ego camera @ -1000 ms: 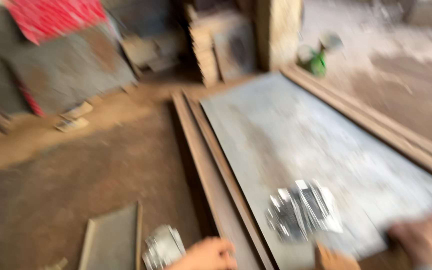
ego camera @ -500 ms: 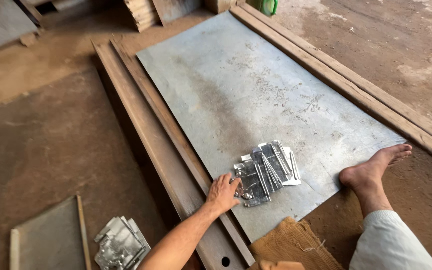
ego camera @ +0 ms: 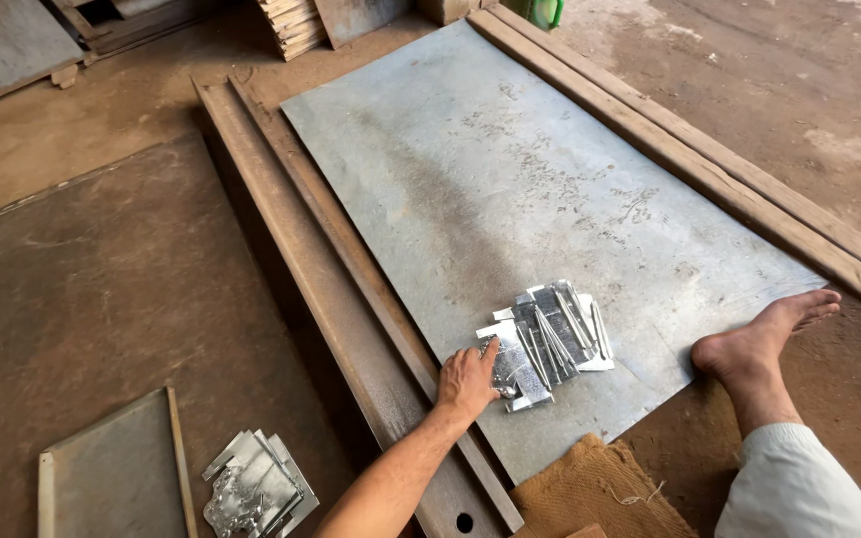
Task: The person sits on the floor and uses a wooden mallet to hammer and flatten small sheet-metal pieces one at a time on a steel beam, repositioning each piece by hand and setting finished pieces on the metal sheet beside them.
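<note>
My left hand (ego camera: 465, 384) reaches forward from the bottom of the view and rests on the near left edge of a small pile of shiny cut metal pieces (ego camera: 560, 334). Its index finger points forward along a piece and the other fingers lie on the pile without clearly gripping anything. The pile sits near the front edge of a large grey galvanised metal sheet (ego camera: 510, 179) lying flat on the ground. My right hand is out of view. My bare right foot (ego camera: 759, 344) rests on the sheet's near right corner.
A rusty steel beam (ego camera: 321, 289) runs along the sheet's left side and a wooden beam (ego camera: 710, 159) along its right. A burlap mat (ego camera: 590, 493) lies at the front. A second pile of metal pieces (ego camera: 251, 488) and a small metal panel (ego camera: 117, 478) lie at lower left.
The view has steadied and tilted down. My left hand has moved a little forward and right onto the edge of the pile. The foot has stayed in place.
</note>
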